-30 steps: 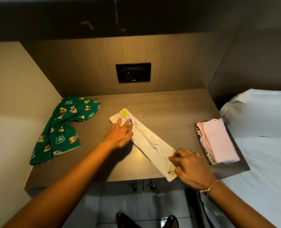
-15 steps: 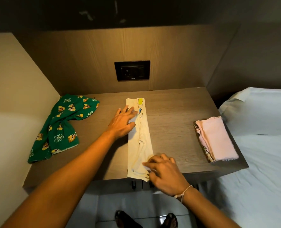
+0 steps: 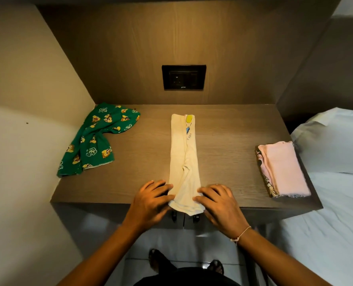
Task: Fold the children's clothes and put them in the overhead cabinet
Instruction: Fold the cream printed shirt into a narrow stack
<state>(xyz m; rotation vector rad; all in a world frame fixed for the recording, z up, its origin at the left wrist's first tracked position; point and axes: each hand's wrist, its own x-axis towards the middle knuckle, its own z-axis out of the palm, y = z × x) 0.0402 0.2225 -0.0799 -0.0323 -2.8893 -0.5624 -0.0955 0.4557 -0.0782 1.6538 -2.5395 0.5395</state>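
A cream children's garment (image 3: 184,153), folded into a long narrow strip with a yellow and blue print at its far end, lies straight down the middle of the wooden tabletop (image 3: 229,141). Its near end hangs slightly over the front edge. My left hand (image 3: 150,201) pinches the left side of that near end and my right hand (image 3: 219,203) pinches the right side. A green cartoon-print garment (image 3: 95,139) lies unfolded at the left. A folded pink garment (image 3: 283,168) rests at the table's right edge.
A black wall socket (image 3: 183,77) sits in the wood back panel. A beige wall (image 3: 27,120) closes the left side. A white bed (image 3: 332,182) adjoins the right. Small cabinet knobs (image 3: 195,218) show below the table's front edge. The overhead cabinet is out of view.
The cream strip has turned from a diagonal to straight front-to-back. My left hand has come from its far end to the near end, opposite my right hand.
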